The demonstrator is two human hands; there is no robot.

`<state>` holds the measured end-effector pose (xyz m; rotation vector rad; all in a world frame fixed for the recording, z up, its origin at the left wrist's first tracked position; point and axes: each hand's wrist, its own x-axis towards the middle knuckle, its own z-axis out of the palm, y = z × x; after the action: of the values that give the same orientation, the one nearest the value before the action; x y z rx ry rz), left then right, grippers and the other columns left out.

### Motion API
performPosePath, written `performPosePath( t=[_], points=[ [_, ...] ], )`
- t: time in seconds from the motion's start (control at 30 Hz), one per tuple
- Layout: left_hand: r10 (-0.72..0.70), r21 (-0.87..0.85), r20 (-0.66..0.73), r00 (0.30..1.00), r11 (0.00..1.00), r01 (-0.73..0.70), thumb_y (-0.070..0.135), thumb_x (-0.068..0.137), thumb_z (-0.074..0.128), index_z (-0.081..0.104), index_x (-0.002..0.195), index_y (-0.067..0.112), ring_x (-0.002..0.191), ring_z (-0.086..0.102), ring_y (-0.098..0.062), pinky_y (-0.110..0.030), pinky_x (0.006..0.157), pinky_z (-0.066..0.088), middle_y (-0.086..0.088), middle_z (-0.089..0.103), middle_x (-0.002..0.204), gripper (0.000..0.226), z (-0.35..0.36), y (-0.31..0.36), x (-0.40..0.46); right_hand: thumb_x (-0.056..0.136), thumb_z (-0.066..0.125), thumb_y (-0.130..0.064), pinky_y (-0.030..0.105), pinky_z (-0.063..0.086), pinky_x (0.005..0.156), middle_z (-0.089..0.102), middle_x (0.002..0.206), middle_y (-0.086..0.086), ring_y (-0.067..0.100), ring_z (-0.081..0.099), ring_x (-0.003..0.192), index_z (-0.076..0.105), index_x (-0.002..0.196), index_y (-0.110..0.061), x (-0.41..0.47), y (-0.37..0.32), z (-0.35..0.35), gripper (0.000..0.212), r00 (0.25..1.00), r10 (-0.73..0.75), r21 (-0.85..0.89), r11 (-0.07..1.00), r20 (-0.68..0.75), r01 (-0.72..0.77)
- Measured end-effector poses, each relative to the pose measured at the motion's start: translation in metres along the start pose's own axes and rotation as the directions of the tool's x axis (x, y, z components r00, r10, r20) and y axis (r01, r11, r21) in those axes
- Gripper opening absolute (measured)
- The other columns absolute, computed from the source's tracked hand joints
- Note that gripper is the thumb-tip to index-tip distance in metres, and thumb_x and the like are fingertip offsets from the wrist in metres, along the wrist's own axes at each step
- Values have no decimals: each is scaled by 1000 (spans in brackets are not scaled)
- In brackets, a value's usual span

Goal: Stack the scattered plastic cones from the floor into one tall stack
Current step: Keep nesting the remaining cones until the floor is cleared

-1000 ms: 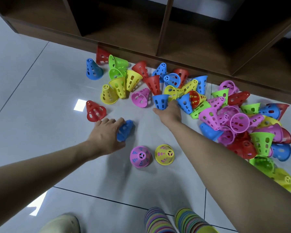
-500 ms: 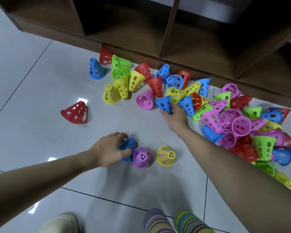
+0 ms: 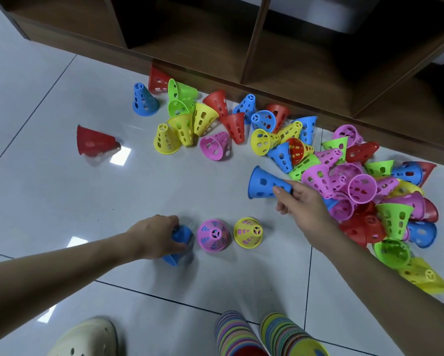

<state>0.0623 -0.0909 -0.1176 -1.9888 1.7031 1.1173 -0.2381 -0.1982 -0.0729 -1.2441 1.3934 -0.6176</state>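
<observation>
While the right hand [image 3: 302,201] pinches a blue cone [image 3: 263,183] by its narrow end, w/ the wide rim pointing left just above the floor [image 3: 61,188], the left hand [image 3: 155,237] is curled around another blue cone [image 3: 181,240], blurred, just beside an upright pink cone [image 3: 213,235] and a yellow cone [image 3: 248,232]. Behind and to the right lies a big pile of cones [image 3: 357,181], many colours, near a wooden shelf unit [image 3: 241,47]. One red cone [image 3: 93,142] lies apart at left. Two tall stacks [image 3: 267,337] show at bottom edge, next to a cream shoe [image 3: 87,337].
</observation>
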Motion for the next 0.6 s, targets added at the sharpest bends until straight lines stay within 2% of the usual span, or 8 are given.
performPosePath(
  t=[0.1, 0.17, 0.23, 0.3, 0.37, 0.47, 0.6],
  points=[
    [8, -61, -29, 1000, 998, -10, 62, 77, 70, 56, 91, 28, 77, 58, -15, -27, 64, 47, 9, 60, 87, 40, 3, -7, 1, 89, 71, -6, 23, 53, 67, 73, 78, -5, 8, 65, 68, 70, 104, -17, -24, -6, -5, 19, 998, -21, 11, 1000, 58, 20],
    [23, -139, -36, 999, 990, -28, 63, 75, 74, 59, 96, 28, 81, 60, -15, -32, 74, 53, 8, 62, 91, 44, 2, -11, 3, 85, 76, -5, 34, 59, 77, 76, 90, 5, 21, 71, 79, 70, 106, -16, -36, -4, -5, 24, 995, -38, -42, 998, 94, 42],
    [54, -245, -75, 996, 967, -71, 63, 74, 76, 60, 100, 28, 84, 62, -14, -33, 78, 54, 8, 64, 96, 46, -1, -14, 2, 81, 80, -8, 43, 57, 78, 72, 89, 15, 34, 66, 81, 70, 104, -21, -44, 2, -5, 28, 991, -86, -183, 978, 100, 103],
    [111, -383, -154, 982, 909, -162, 65, 73, 74, 62, 101, 30, 86, 62, -13, -31, 78, 53, 12, 66, 98, 46, -8, -12, -5, 77, 83, -13, 32, 54, 69, 64, 80, 7, 20, 59, 69, 71, 104, -23, -47, 12, -4, 31, 976, -178, -393, 895, 123, 213],
    [196, -516, -262, 945, 799, -309, 66, 72, 70, 64, 104, 32, 89, 63, -12, -28, 78, 52, 12, 69, 100, 47, -16, -5, -16, 76, 82, -18, 18, 45, 68, 55, 74, -3, 14, 55, 70, 71, 107, -24, -47, 20, 0, 34, 953, -237, -538, 787, 188, 302],
    [308, -552, -407, 860, 668, -500, 51, 78, 75, 65, 112, 30, 98, 63, -16, -19, 83, 48, 10, 70, 106, 41, -22, 12, -34, 81, 77, -25, 15, 44, 71, 49, 75, -9, 11, 55, 75, 69, 115, -26, -46, 33, 8, 34, 943, -192, -616, 718, 273, 324],
    [376, -463, -543, 751, 612, -641, 32, 83, 79, 64, 115, 22, 100, 63, -17, -16, 90, 45, 9, 68, 110, 37, -22, 31, -45, 82, 71, -36, 36, 52, 77, 51, 77, -8, 11, 56, 74, 69, 111, -27, -47, 48, 16, 30, 932, -144, -626, 705, 334, 333]
  ],
)
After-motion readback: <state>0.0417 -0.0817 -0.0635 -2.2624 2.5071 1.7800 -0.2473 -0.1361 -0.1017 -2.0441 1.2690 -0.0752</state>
